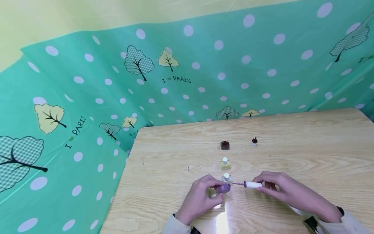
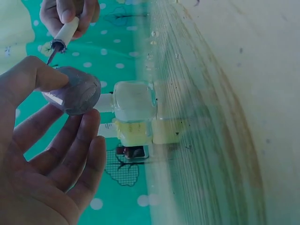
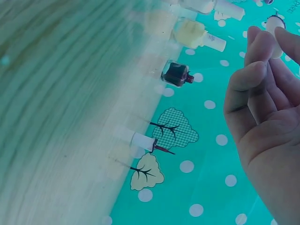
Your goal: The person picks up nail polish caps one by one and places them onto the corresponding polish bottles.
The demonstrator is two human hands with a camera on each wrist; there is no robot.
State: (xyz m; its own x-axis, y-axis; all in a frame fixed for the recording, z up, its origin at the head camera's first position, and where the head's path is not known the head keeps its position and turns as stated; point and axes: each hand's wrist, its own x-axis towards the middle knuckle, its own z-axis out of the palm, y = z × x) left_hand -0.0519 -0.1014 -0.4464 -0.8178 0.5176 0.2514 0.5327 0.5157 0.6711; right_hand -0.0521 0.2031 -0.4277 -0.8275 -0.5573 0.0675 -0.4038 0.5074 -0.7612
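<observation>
My left hand (image 1: 203, 195) pinches a purple nail polish bottle (image 1: 223, 188) between thumb and fingers, tilted with its open neck toward the right. In my right hand (image 1: 280, 187) is the bottle's white cap (image 1: 253, 184), with its purple-coated brush (image 1: 239, 183) pointing left at the neck, just outside it. The left wrist view shows the purple bottle (image 2: 77, 91) close up, the brush tip partly hidden behind the left thumb. Right behind the purple bottle stands a clear nail polish bottle (image 2: 133, 101) with a white cap.
Behind the clear bottle stands a yellow nail polish bottle (image 1: 225, 164), capped. Farther back is an uncapped dark red bottle (image 1: 225, 145); its white cap (image 1: 254, 142) stands to the right, brush upward. Small purple marks (image 1: 188, 168) lie on the wooden table (image 1: 163, 146). A green curtain (image 1: 175, 97) hangs behind.
</observation>
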